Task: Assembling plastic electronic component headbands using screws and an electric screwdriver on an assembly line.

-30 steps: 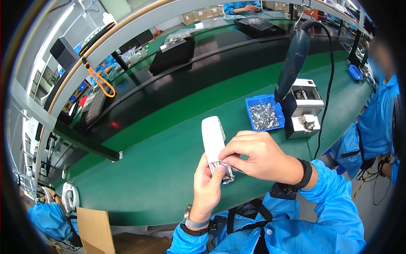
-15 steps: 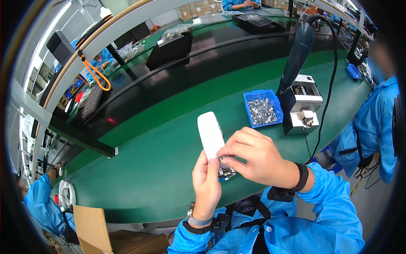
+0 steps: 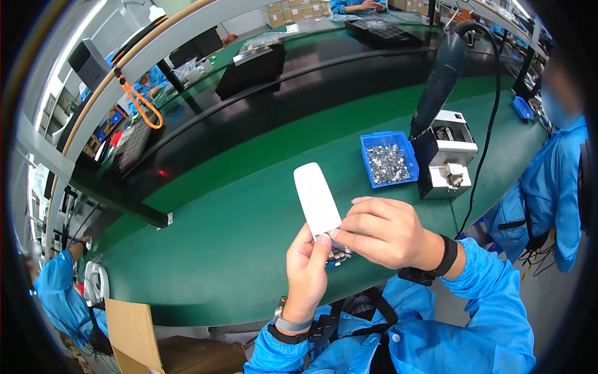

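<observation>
My left hand grips the lower end of a long white plastic housing, thumb on top, over the green bench. The housing points up and away from me. Below its lower end, between my hands, shows a bit of electronic parts with metal and blue pieces. My right hand is closed, thumb and forefinger pinched at the housing's lower right edge. Whatever sits in that pinch is too small to make out.
Beyond my right hand stands a blue bin of small metal parts. Next to it are a metal-cased machine and a hanging dark electric screwdriver with a black cable. A cardboard box is at lower left. Co-workers sit at both sides.
The housing has turned so its white face shows more broadly. My right hand has shifted slightly right and down, its fingers still at the housing's lower edge. My left hand keeps its grip.
</observation>
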Demonstrator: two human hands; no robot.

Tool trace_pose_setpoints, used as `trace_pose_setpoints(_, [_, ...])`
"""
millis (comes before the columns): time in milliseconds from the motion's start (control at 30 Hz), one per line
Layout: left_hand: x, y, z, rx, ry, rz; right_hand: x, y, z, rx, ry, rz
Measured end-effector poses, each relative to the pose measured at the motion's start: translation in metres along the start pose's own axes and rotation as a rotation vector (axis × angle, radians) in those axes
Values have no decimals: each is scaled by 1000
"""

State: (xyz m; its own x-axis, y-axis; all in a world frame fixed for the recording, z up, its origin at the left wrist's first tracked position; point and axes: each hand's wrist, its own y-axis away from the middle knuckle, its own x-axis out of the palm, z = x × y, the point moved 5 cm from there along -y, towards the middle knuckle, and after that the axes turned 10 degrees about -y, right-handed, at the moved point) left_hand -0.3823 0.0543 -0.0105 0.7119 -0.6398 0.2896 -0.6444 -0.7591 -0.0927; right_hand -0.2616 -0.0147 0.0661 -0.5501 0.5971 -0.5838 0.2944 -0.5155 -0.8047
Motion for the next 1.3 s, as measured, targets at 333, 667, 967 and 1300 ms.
trace_pose_setpoints(333, [7,-1,-3,15,-93,-104,2,4,-3,115,-13,-39])
trace_pose_setpoints(667, [18,-6,-4,-68,-140,-37,-107,-7,-122,362,-581,-786])
trace_pose_setpoints(967, [32,-28,-4,-40,-192,-92,-157,15,-132,780,-599,-451])
trace_pose_setpoints(1300, [45,-33,1,-56,-220,-92,-171,115,-118,611,-502,-729])
